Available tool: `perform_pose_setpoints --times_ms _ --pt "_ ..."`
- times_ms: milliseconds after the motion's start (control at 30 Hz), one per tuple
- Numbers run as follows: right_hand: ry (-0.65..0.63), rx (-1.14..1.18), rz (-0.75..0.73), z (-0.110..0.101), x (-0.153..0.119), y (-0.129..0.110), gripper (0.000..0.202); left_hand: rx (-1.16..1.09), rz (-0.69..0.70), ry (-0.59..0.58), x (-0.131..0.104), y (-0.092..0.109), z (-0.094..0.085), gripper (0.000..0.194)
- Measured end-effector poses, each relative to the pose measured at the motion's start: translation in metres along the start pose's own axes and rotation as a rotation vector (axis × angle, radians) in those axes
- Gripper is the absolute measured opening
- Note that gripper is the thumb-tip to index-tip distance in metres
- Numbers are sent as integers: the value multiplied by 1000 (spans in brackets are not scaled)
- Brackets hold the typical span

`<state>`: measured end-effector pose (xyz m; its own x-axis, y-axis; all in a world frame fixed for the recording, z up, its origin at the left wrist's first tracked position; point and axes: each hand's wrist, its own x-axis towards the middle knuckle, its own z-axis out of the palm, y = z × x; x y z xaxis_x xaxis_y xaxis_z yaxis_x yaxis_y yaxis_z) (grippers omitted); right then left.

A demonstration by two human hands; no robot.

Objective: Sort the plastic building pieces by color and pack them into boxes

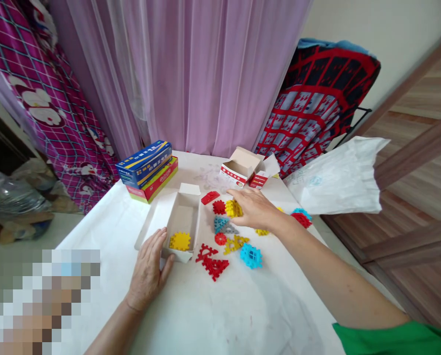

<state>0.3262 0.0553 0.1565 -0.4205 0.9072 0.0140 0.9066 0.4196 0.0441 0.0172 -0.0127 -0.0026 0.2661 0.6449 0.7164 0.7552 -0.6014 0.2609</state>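
My left hand [152, 264] grips the near left corner of an open white cardboard box [195, 217], thumb at its near end and fingers along its side. Inside the box, at the near end, lies a yellow notched square building piece [180, 241]. My right hand [253, 204] reaches across the table with its fingers around a stack of yellow building pieces [233, 208]; the palm side is partly hidden. Near that stack are a red toothed piece [219, 207], blue and grey triangles [221, 225], a small red wheel [220, 239] and a yellow triangle [236, 244].
Red triangles [215, 267] and a blue cube [251, 256] lie nearer me. Blue and red pieces [301, 217] sit by the right edge. A blue box [145, 164] rests on a red-yellow box [154, 183]. Behind stand an open red-white box [238, 167] and a white bag [334, 177].
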Motion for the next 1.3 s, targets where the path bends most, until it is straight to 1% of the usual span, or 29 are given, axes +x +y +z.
perform_pose_setpoints --times_ms 133,200,267,400,567,633,700,767,833,933,1000,1067,1167,1233,1300 --pt "-1 3 -91 -13 39 -58 75 4 4 -1 1 2 -2 67" --pt "-20 -13 -117 -15 54 -78 70 5 0 0 1 3 -3 67" --pt "-51 -33 -138 -13 64 -93 65 5 -5 1 1 3 -4 67" --pt "-101 -48 -157 -5 74 -107 61 -4 -11 6 2 4 -4 68" --pt "-127 -68 -137 15 80 -118 63 -6 -22 3 1 4 -3 69" --pt "-147 -64 -144 21 81 -120 67 -11 -29 0 0 4 -3 69" --pt "-155 -48 -148 22 81 -119 73 -16 -36 -6 0 4 -3 68" --pt "-135 -23 -130 17 79 -112 75 -20 -42 -14 -1 4 -3 68" --pt "-90 0 -93 9 75 -97 63 -23 -45 -23 -1 3 -3 68" --pt "-41 -11 -27 -3 64 -63 41 -21 -41 -24 -1 3 -3 68" --pt "-40 -46 30 -6 53 -36 36 -19 -37 -20 -1 3 -3 68" --pt "-58 -80 91 -4 41 -6 37 -22 -34 -17 -1 3 -3 68" --pt "-120 -131 163 1 18 37 36 -27 -22 -18 -1 2 -3 68" --pt "-176 -165 196 6 2 60 36 -26 -9 -18 -1 0 -3 68" --pt "-245 -189 208 13 -13 76 37 -22 2 -21 0 -2 -1 67"
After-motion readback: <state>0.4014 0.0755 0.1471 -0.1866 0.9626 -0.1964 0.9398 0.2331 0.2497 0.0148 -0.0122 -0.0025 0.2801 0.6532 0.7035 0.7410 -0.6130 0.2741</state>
